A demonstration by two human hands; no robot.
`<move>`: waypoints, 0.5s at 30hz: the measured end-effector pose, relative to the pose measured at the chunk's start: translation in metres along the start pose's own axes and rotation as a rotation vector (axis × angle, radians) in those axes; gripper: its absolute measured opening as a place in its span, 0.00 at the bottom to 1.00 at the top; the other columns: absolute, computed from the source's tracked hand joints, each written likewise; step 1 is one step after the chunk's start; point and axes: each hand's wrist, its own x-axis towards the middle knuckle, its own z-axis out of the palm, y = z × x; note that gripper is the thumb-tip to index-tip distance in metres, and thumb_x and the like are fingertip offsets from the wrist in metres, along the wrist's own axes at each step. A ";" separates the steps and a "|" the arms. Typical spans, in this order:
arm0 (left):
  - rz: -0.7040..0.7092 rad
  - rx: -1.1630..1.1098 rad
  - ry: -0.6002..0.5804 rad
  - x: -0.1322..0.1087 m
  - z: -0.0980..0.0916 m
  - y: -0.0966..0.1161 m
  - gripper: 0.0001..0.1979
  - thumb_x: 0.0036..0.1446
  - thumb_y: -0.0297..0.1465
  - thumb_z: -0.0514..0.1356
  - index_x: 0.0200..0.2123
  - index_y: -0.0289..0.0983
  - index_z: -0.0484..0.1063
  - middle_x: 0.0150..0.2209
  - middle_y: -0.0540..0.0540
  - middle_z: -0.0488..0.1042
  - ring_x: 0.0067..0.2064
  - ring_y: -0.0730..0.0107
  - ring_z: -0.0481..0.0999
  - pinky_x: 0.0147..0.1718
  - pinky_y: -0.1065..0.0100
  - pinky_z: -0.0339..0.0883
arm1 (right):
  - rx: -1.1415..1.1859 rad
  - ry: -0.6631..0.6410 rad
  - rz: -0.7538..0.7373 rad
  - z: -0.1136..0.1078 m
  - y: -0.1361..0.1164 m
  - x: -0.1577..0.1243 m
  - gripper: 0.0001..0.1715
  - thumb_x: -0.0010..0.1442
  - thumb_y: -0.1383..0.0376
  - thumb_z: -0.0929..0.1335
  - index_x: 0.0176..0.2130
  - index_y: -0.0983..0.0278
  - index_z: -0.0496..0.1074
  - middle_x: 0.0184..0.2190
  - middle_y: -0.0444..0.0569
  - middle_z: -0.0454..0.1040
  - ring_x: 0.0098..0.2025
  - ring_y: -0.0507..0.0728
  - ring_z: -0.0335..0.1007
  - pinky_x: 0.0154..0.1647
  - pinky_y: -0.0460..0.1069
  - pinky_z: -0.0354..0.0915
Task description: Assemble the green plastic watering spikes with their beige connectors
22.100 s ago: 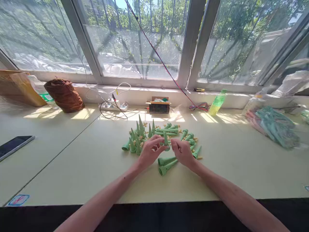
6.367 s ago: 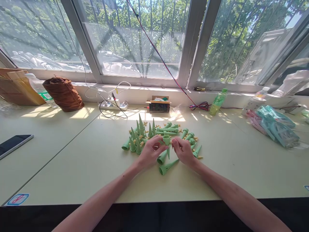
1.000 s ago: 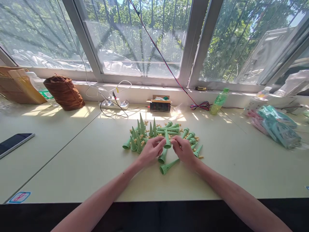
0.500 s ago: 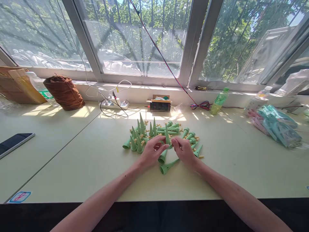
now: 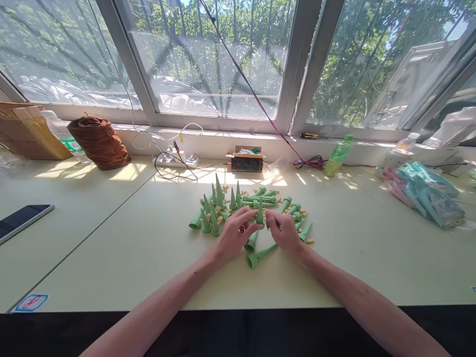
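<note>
My left hand [image 5: 240,228] pinches a green plant watering spike [image 5: 260,210] between thumb and fingers, its point upward. Just right of it, my right hand [image 5: 283,230] is closed, fingertips together close to the spike's side; whatever they grip is too small to make out. Below the hands, a loose spike [image 5: 253,260] lies with its round open end toward me, and another spike [image 5: 251,241] is partly covered. Several more stand in a group [image 5: 212,218] on the left, and others lie on the right [image 5: 293,208], many with small yellowish valves.
Behind the spikes stands a small black box-shaped device [image 5: 247,162], with a power strip [image 5: 174,158] and cables to its left. A green bottle [image 5: 338,156] and plastic packets [image 5: 427,191] are on the right. A brown bag [image 5: 98,142] and a phone [image 5: 24,222] lie left.
The held spike has shifted slightly right and stands straighter. My left fingers have moved a little with it; my right hand stays nearly in place.
</note>
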 end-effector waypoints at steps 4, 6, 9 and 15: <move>-0.027 -0.023 0.011 0.001 0.002 -0.001 0.14 0.66 0.37 0.58 0.49 0.37 0.75 0.41 0.45 0.70 0.25 0.80 0.64 0.21 0.76 0.63 | -0.003 0.032 0.016 0.001 -0.001 0.000 0.31 0.73 0.53 0.57 0.22 0.62 0.61 0.15 0.40 0.59 0.18 0.49 0.53 0.22 0.47 0.51; -0.039 -0.045 0.025 0.001 0.003 -0.001 0.14 0.66 0.38 0.57 0.47 0.36 0.75 0.40 0.45 0.69 0.25 0.80 0.65 0.20 0.76 0.63 | -0.013 0.029 0.019 0.001 0.000 0.000 0.31 0.73 0.52 0.56 0.22 0.62 0.61 0.15 0.40 0.58 0.18 0.49 0.53 0.22 0.47 0.51; -0.058 -0.067 0.045 0.001 0.003 -0.001 0.14 0.66 0.39 0.57 0.42 0.35 0.75 0.38 0.46 0.68 0.25 0.81 0.66 0.19 0.76 0.63 | -0.035 0.006 0.010 0.002 0.002 -0.002 0.30 0.72 0.52 0.57 0.23 0.62 0.62 0.16 0.40 0.58 0.19 0.49 0.52 0.23 0.47 0.50; -0.108 -0.153 0.069 0.002 0.003 -0.003 0.15 0.66 0.41 0.57 0.33 0.35 0.71 0.32 0.49 0.65 0.21 0.82 0.66 0.17 0.76 0.60 | -0.034 -0.010 0.004 0.001 0.001 -0.004 0.25 0.70 0.54 0.61 0.24 0.62 0.61 0.17 0.38 0.54 0.20 0.49 0.48 0.23 0.46 0.50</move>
